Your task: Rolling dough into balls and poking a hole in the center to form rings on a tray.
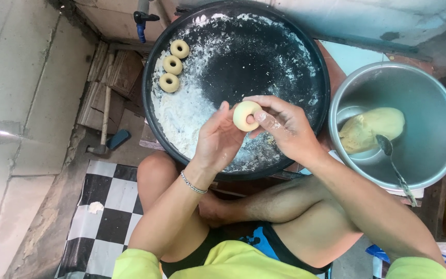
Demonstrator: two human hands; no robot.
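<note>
Fingers [264, 120] of my right hand [285, 129] and left hand [218, 139] pinch a dough ring [244, 115] above the floured tray [285, 51]; shaping seems underway, and setting it beside the three rings [172, 65] needs gentleness.

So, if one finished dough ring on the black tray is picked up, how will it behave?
The dough ring probably feels soft and light, and may bend or lose its hole if pinched, like the piece both hands shape. The white flour on the black tray likely prevents sticking. Lying flat, it should not roll.
</note>
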